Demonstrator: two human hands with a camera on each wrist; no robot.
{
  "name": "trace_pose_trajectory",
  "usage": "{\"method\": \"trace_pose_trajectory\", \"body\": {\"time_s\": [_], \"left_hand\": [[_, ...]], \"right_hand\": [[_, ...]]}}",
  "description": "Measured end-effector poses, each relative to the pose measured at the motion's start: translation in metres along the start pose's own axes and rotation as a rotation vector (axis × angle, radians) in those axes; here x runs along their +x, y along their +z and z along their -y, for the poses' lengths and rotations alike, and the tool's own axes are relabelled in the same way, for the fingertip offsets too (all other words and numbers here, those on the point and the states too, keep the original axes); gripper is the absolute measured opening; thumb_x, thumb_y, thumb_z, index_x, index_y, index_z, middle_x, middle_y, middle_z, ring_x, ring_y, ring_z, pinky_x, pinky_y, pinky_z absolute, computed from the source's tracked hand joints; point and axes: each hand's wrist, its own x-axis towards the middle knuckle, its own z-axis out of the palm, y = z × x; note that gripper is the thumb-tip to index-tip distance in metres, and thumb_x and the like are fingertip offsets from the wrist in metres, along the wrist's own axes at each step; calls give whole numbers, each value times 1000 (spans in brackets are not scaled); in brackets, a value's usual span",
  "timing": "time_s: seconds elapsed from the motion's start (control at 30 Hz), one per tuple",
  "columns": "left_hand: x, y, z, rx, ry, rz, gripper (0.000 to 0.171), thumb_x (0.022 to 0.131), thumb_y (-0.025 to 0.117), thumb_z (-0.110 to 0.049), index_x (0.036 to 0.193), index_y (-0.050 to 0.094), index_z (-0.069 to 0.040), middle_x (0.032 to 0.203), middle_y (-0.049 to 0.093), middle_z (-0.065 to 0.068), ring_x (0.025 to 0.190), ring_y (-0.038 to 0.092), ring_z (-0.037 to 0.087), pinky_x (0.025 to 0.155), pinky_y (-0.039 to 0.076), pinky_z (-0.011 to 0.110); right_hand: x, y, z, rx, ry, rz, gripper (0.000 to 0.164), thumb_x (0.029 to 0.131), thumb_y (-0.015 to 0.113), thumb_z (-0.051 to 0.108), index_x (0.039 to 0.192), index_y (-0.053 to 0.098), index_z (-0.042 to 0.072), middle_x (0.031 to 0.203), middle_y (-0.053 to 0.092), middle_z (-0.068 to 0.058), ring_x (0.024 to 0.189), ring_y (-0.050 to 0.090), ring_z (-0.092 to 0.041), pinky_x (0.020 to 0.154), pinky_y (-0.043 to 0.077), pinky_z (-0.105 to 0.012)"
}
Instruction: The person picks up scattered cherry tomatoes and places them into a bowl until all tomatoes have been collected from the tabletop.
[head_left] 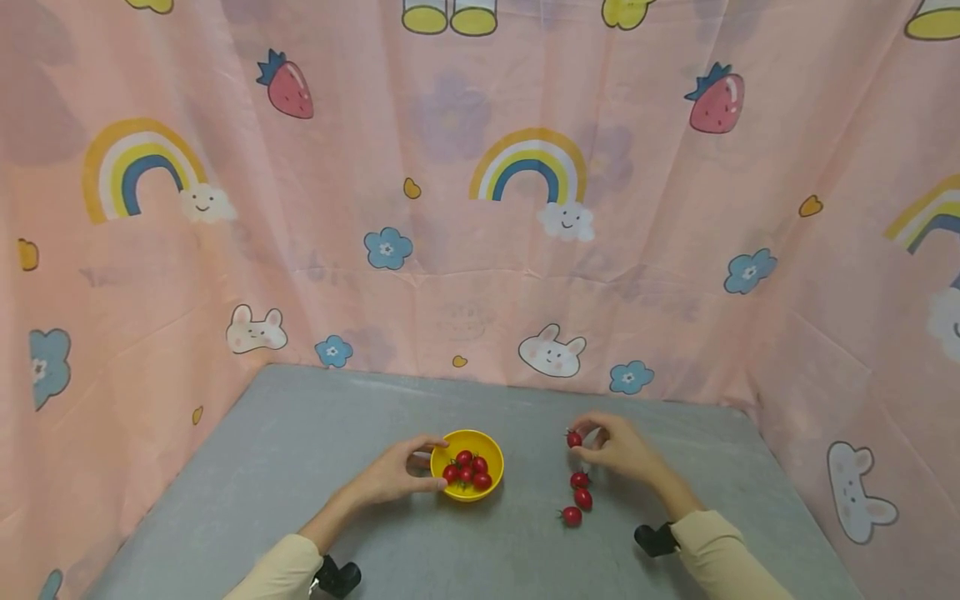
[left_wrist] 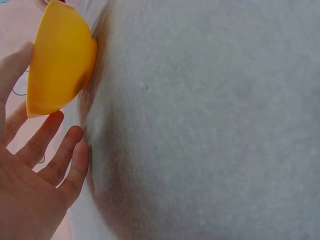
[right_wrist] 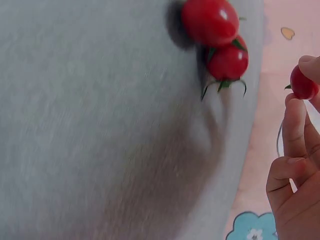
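My left hand (head_left: pixel 396 473) holds the side of a yellow bowl (head_left: pixel 492 454), thumb and index finger at its rim. The left wrist view shows the outside of the bowl (left_wrist: pixel 62 60), with the other fingers spread below it. Several red cherry tomatoes (head_left: pixel 464 458) with green stems lie inside. To the right, my right hand (head_left: pixel 621 448) pinches one cherry tomato (right_wrist: pixel 302 83) between thumb and fingertips, raised above the table. Nearer to me, three more tomatoes lie in a rough line: one (head_left: pixel 580 480), a second (head_left: pixel 583 499) and a third (head_left: pixel 572 517).
The grey table (head_left: pixel 300 442) reaches back to a pink patterned curtain (head_left: pixel 450 317), which also hangs along both sides. Black wrist devices, one on the left (head_left: pixel 339 577) and one on the right (head_left: pixel 656 540), sit at the cream sleeves.
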Motion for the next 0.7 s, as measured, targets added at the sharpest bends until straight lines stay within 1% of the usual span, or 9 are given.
{"method": "trace_pose_trajectory", "body": {"time_s": [0.3,0.5,0.7], "left_hand": [[0,0,-1,-7,-2,-2,58,91,80,-25,140,56,-4,144,52,17,116,61,34,95,53,43],[1,0,-1,4,0,0,57,91,80,-25,139,57,-5,143,52,17,115,62,33,94,54,41],[2,0,0,-3,1,1,57,90,81,-25,139,57,-5,143,52,17,114,62,32,94,54,42]], "right_hand": [[5,14,9,22,10,25,32,88,80,9,117,68,2,100,66,-4,70,58,-20,53,50,-28],[8,22,14,12,21,28,31,88,81,11,116,69,7,99,65,-1,70,59,-18,54,51,-28],[10,30,20,27,52,28,31,89,81,15,117,69,9,100,65,0,73,59,-21,55,54,-29]]}}
